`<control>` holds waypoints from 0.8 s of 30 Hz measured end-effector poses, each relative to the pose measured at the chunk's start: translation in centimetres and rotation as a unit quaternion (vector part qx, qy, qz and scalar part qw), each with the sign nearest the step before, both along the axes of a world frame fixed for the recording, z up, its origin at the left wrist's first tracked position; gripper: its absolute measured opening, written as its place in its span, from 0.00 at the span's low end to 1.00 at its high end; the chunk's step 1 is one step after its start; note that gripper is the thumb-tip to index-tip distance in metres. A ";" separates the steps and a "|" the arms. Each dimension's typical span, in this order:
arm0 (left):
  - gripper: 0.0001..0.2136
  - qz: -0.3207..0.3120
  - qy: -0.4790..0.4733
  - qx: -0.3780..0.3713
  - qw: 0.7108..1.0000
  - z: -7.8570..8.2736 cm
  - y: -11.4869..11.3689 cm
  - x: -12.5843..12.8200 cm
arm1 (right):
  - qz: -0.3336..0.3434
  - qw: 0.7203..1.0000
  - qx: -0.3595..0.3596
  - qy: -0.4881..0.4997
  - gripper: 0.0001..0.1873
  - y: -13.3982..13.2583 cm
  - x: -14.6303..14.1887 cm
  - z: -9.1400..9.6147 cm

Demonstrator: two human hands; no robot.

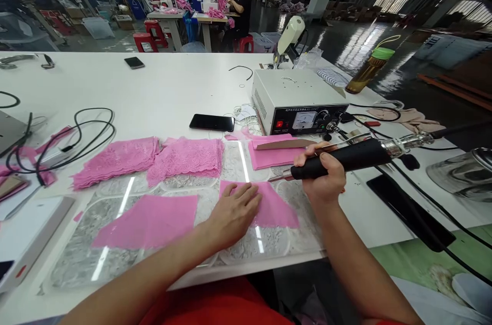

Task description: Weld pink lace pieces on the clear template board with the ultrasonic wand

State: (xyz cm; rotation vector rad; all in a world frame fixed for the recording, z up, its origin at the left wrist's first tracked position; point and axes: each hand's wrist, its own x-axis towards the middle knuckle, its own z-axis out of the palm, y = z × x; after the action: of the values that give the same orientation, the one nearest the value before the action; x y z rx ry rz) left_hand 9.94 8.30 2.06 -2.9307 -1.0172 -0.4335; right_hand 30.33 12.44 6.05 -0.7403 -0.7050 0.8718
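My left hand (237, 212) lies flat, fingers stretched out, on a pink fabric piece (274, 209) on the clear mat. In my right hand (325, 181) is a corded ultrasonic hand tool (353, 155) with a black grip, fingers wrapped round it. Its thin metal tip points left, at the upper edge of that piece; I cannot tell whether it touches. Left of my hand lies a second pink piece (154, 220). Behind are two stacks of pink lace, the left stack (119, 158) and the right stack (188, 158), and folded pink fabric (269, 158) with a brown card strip (284, 145) on it.
A control box (300, 89) with a dial stands behind my right hand. A phone (212, 122) lies beside it. Cables run along the right, near a black pad (409, 212) and a glass jar (461, 174). Looped black cable (94, 122) lies left. Farther off, people sit at sewing machines.
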 end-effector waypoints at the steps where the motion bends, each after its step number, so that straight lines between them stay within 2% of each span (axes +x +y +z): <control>1: 0.12 0.002 -0.004 -0.004 1.000 0.0 0.2 0.3 | 0.000 1.000 0.000 0.002 0.10 -0.1 0.1 -0.1; 8: 0.14 0.009 0.002 0.000 1.000 -0.1 0.3 0.4 | 0.010 1.000 0.002 0.005 0.10 -0.4 0.6 -0.2; 15: 0.17 -0.010 0.021 0.003 1.000 0.0 0.5 0.5 | 0.014 1.000 -0.005 0.016 0.11 -0.5 0.6 0.0; 24: 0.19 -0.011 0.040 -0.012 0.999 -0.5 0.5 0.7 | 0.009 1.000 -0.004 0.007 0.12 -0.6 0.6 0.0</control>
State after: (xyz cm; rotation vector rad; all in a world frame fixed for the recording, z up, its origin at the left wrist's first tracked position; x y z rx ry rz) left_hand 10.67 8.82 1.53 -2.9564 -0.9870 -0.3049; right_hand 30.92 11.79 6.10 -0.7354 -0.6977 0.8957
